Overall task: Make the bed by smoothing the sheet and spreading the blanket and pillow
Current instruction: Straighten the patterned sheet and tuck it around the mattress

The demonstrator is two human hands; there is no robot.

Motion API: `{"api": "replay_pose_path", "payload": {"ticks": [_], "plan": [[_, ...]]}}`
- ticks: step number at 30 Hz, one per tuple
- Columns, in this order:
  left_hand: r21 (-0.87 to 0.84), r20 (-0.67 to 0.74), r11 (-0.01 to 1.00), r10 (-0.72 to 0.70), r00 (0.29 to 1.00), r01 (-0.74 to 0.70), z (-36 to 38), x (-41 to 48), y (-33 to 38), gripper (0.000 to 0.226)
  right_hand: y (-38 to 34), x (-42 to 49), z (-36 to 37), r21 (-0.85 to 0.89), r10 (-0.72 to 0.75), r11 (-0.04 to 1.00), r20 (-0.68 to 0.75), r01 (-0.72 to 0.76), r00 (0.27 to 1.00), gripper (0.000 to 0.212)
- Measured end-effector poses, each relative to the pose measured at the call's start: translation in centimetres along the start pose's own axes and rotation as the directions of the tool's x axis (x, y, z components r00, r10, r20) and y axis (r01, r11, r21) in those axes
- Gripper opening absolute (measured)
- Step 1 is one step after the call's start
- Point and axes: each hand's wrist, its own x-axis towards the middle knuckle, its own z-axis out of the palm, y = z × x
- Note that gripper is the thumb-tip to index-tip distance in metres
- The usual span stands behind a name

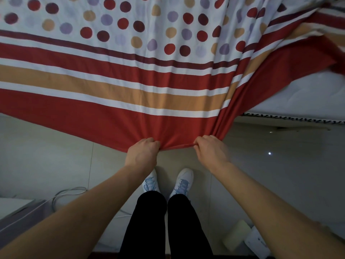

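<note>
Red-striped, dotted sheet [130, 81] spreads across the bed, its right part bunched and lifted off the white mattress [308, 94]. Both forearms reach forward and down over the tiled floor [46, 156]. Left grip [142, 153] and right grip [211, 151], knuckles up and fingers curled tight, hold the sheet's red hem close together.
</note>
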Motion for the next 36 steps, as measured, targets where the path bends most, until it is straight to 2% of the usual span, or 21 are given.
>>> {"api": "replay_pose_path", "payload": {"ticks": [8,13,17,21,29,36], "plan": [[-0.024,0.036,0.999,-0.045,0.998,0.046,0.7,0.5,1.5,0.01,1.1,0.4,0.2,-0.023,0.039,0.999,0.064,-0.038,0.997,0.022],[-0.059,0.047,0.996,-0.06,0.997,0.063,0.3,0.6,1.6,0.005,1.0,0.2,0.1,0.028,0.01,1.0,0.064,-0.012,0.998,0.02],[-0.123,0.059,0.988,-0.085,0.995,0.092,-0.7,0.6,1.2,0.023,0.0,1.0,-0.8,0.071,-0.007,0.997,0.012,0.006,1.0,0.03],[-0.167,0.055,0.971,-0.161,0.985,0.168,-1.8,1.3,0.4,0.022,-1.6,2.7,-2.3,0.071,-0.048,0.996,-0.006,0.048,0.999,0.03],[-0.189,-0.086,0.956,-0.244,0.966,0.224,-6.6,0.2,-4.7,0.02,-7.3,5.8,-6.0,0.05,-0.168,0.984,-0.036,0.17,0.985,0.029],[-0.19,-0.22,0.938,-0.328,0.919,0.289,-11.6,-1.4,-14.0,0.019,-17.0,9.0,-8.1,0.012,-0.3,0.953,-0.108,0.303,0.948,0.023]]}}
